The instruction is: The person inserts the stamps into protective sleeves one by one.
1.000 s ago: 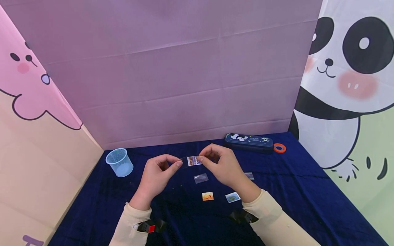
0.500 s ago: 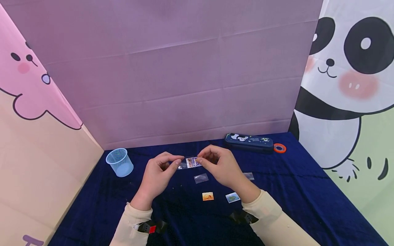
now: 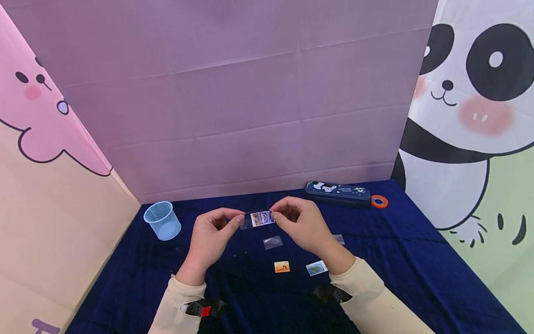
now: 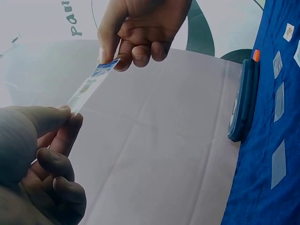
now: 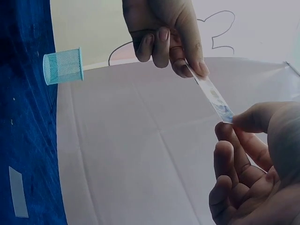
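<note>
In the head view, my left hand (image 3: 210, 239) pinches the left end of a clear plastic sleeve (image 3: 246, 222) between thumb and forefinger. A small stamp-like picture card (image 3: 262, 218) with a white edge overlaps the sleeve; how far it lies inside cannot be told. My right hand (image 3: 304, 229) pinches the right end of the card, its other fingers curled. Both are held raised above the cloth. The left wrist view shows the card (image 4: 91, 82) stretched slanting between both hands, and the right wrist view shows the same strip (image 5: 213, 98).
On the dark blue cloth (image 3: 242, 297) lie an orange card (image 3: 281, 266), a blue-green card (image 3: 316, 268), a clear sleeve (image 3: 272, 242) and another sleeve (image 3: 339, 239) partly behind my right wrist. Further back stand a blue mesh cup (image 3: 162, 221), a pencil case (image 3: 338, 194) and an orange tape roll (image 3: 379, 201).
The sleeve has tilted so more of its clear left part shows, and my right fingertips have shifted slightly right, uncovering more of the card. My left hand has stayed nearly in place.
</note>
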`<state>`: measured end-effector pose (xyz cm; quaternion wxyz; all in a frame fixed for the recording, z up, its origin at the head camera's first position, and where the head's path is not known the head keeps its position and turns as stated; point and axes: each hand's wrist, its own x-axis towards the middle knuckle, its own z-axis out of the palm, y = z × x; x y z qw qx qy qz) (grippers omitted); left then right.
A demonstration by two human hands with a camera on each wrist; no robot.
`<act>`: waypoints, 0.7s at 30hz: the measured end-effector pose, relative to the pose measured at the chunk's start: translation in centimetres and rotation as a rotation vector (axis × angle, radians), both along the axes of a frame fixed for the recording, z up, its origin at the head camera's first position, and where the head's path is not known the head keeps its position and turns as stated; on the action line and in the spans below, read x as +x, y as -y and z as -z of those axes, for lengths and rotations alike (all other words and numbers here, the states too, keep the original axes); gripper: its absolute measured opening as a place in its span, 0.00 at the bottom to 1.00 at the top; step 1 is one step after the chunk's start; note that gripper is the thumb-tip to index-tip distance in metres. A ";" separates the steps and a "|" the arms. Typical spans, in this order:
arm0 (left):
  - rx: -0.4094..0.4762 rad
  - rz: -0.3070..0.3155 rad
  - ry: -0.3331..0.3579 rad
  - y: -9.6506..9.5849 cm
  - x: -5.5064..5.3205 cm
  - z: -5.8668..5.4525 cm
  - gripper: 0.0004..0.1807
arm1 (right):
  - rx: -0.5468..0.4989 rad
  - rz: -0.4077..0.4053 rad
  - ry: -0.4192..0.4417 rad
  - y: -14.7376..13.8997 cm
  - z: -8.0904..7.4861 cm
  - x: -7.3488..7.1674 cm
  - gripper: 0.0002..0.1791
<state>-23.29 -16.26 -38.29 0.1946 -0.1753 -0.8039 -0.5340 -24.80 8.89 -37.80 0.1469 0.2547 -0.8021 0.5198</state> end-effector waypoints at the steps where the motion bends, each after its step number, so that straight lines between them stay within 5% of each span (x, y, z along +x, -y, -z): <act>1: 0.002 0.002 0.001 0.0 0.0 0.0 0.04 | 0.002 -0.005 0.002 0.0 0.0 0.0 0.04; 21: -0.015 0.020 0.003 0.0 0.1 -0.1 0.04 | -0.014 -0.070 0.072 0.1 0.3 0.2 0.06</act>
